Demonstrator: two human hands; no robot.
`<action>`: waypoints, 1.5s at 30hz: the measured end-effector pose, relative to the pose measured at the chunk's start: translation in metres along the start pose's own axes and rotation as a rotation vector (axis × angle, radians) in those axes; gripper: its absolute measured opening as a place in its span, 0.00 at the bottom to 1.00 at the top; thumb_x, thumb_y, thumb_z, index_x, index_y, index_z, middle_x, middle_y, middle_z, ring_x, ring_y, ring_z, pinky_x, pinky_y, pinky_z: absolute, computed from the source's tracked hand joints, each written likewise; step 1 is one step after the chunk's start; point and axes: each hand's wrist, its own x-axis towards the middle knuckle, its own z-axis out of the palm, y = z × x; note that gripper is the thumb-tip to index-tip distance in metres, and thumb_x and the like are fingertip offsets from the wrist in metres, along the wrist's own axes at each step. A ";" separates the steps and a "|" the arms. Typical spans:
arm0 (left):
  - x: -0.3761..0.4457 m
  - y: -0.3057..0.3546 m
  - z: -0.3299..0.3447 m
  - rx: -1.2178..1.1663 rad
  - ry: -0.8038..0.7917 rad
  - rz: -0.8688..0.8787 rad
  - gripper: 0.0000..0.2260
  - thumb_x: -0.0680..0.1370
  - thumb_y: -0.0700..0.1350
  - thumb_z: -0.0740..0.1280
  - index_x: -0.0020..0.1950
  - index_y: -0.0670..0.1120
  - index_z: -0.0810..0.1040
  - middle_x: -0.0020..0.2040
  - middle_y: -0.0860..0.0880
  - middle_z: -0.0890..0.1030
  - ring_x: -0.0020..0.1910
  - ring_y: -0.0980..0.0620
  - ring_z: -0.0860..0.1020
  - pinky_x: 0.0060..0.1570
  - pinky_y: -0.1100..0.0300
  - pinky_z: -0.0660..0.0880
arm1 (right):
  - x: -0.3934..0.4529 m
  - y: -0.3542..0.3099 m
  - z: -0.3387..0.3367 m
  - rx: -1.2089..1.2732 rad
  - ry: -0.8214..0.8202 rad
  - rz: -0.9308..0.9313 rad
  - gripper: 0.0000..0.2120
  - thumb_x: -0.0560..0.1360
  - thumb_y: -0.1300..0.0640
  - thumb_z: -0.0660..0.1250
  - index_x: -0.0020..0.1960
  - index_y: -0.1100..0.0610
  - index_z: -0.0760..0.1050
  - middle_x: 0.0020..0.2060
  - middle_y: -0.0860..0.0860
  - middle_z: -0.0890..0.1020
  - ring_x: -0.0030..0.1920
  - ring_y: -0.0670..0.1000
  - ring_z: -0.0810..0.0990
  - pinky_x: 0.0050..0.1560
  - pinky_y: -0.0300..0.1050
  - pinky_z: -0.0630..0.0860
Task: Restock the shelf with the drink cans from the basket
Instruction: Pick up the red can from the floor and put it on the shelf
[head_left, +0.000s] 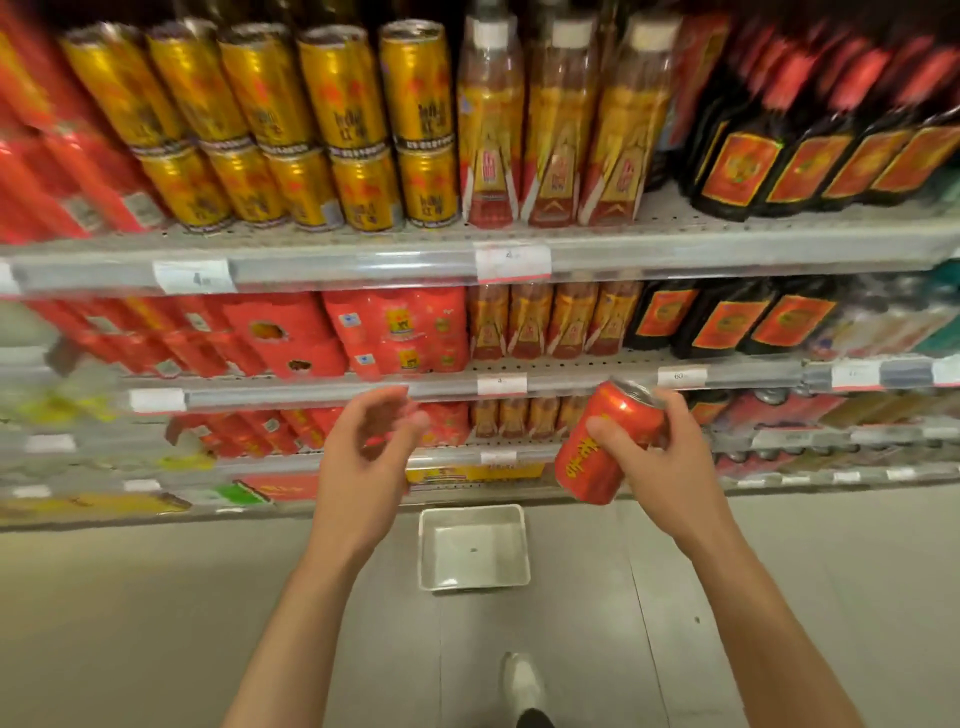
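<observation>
Nearest me, low in the frame's centre, my shoe stands on the grey floor, and just beyond it sits the white basket. I can see its bare bottom and no cans left in it.

Above that, mid-frame, are my hands. My right hand is clamped round the red can, thumb across the front, fingers behind. The can is tilted, its long axis leaning so the silver top points to the upper right and the base to the lower left. My left hand is left of centre, holding nothing, fingers loosely curled and blurred, well apart from the can.

Beyond the hands rise the shelves. Red packs fill the middle left, gold cans stand stacked two high at the upper left, bottles fill the upper centre, and dark bottles run off to the upper right.

As I judge it, the can is already in the right hand, so that hand places it. Any red-can slot looks to lie up and left of it, and the can needs righting first. Blur keeps me from picking the exact gap.
</observation>
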 end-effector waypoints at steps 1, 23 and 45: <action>0.002 0.013 -0.009 -0.002 0.018 0.027 0.09 0.78 0.40 0.72 0.58 0.48 0.81 0.50 0.52 0.84 0.46 0.62 0.82 0.48 0.67 0.77 | -0.002 -0.015 0.004 0.002 0.002 -0.018 0.18 0.70 0.45 0.78 0.55 0.38 0.74 0.50 0.41 0.82 0.51 0.41 0.81 0.49 0.42 0.76; 0.091 0.154 -0.169 -0.043 0.354 0.362 0.10 0.77 0.48 0.73 0.58 0.54 0.82 0.52 0.52 0.85 0.54 0.55 0.83 0.59 0.44 0.79 | 0.038 -0.241 0.137 0.034 -0.206 -0.451 0.17 0.71 0.45 0.77 0.56 0.42 0.76 0.48 0.42 0.84 0.45 0.35 0.82 0.43 0.35 0.74; 0.263 0.229 -0.445 0.180 0.159 0.631 0.10 0.78 0.46 0.72 0.58 0.53 0.80 0.52 0.55 0.84 0.48 0.59 0.81 0.47 0.67 0.77 | -0.026 -0.437 0.373 -0.029 0.080 -0.685 0.22 0.69 0.41 0.76 0.59 0.43 0.75 0.48 0.39 0.83 0.45 0.34 0.82 0.42 0.34 0.78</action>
